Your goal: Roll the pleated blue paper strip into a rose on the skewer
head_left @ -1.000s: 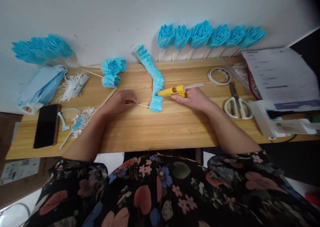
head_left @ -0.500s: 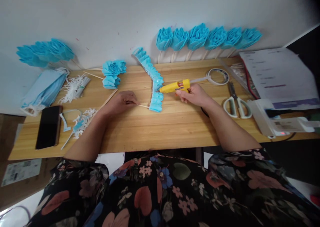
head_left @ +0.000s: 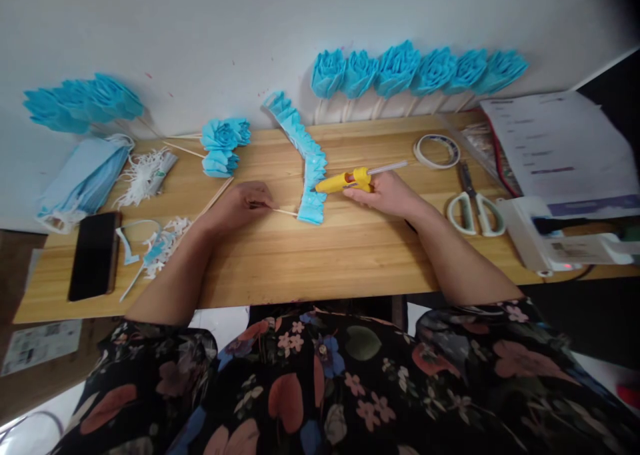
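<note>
My left hand (head_left: 250, 205) pinches a thin wooden stick (head_left: 286, 211), whose far end meets the lower end of a pleated blue strip (head_left: 314, 168). The strip lies on the wooden table and curves up to the wall. In my right hand (head_left: 387, 193) is a yellow glue gun (head_left: 345, 180) with a clear glue stick out of its back. Its nozzle points left and is at the lower part of the strip; whether it touches is too small to tell.
Blue flowers on sticks (head_left: 397, 71) lean on the wall, others (head_left: 83, 101) at left. Smaller flowers (head_left: 220, 145), masks (head_left: 83, 175), a phone (head_left: 94, 255) and scraps (head_left: 163, 245) lie left. Tape (head_left: 436, 151), scissors (head_left: 475, 213), papers (head_left: 565, 148) and a white device (head_left: 530, 235) are right.
The glue gun's nozzle has moved slightly down and left along the strip, and its rear has swung so the glue stick no longer reaches the tape. My left hand has barely moved.
</note>
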Available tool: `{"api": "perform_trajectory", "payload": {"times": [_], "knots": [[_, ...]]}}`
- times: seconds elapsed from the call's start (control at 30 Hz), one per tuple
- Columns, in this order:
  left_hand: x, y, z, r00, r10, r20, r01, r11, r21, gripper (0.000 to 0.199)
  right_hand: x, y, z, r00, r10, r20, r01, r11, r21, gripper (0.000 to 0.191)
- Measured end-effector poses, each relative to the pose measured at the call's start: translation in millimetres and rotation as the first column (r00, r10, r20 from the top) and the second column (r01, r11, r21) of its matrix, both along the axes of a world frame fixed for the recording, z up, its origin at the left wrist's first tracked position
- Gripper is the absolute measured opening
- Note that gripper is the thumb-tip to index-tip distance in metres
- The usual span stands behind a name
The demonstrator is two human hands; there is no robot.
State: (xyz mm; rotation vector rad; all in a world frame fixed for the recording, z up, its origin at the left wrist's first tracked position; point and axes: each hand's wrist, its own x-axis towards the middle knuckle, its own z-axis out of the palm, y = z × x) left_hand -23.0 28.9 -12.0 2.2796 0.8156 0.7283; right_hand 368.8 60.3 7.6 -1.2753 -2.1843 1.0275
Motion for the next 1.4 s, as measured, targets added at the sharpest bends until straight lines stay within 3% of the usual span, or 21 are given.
{"api": "perform_trajectory", "payload": {"times": [0.2, 0.33, 0.53, 0.8, 1.1, 1.4], "knots": [[-0.2, 0.6, -1.5, 1.0, 0.006, 0.002, -0.006, 1.0, 0.011, 0.026, 4.0, -0.4, 3.6, 0.986, -0.002, -0.169, -0.024, 0.988, -0.155, 0.054], [-0.2, 0.3, -1.6, 1.0, 0.02, -0.004, -0.02, 1.0, -0.015, 0.025, 3.7, -1.2, 6.2, 0.984, 0.089, -0.155, -0.114, 0.98, -0.16, 0.056], [0.4, -0.8, 1.1, 0.999, 0.034, 0.004, -0.034, 0.998, -0.053, 0.024, 4.6, -0.6, 6.7, 0.989, 0.087, -0.122, -0.105, 0.983, -0.151, 0.053], [0.3, -0.8, 1.3, 0.999, 0.039, -0.013, -0.04, 0.998, -0.049, 0.026, 0.4, -2.4, 8.3, 0.995, 0.102, 0.006, -0.102, 0.995, -0.004, 0.045], [0.4, -0.1, 1.2, 1.0, 0.01, -0.01, -0.01, 1.0, -0.001, 0.026, 7.6, 1.1, 10.4, 0.99, 0.082, -0.115, -0.097, 0.985, -0.14, 0.057], [1.0, -1.2, 0.2, 0.999, 0.051, -0.003, -0.051, 0.998, -0.031, 0.027, 8.4, 0.4, 13.7, 0.991, 0.092, -0.097, -0.106, 0.983, -0.147, 0.054]]}}
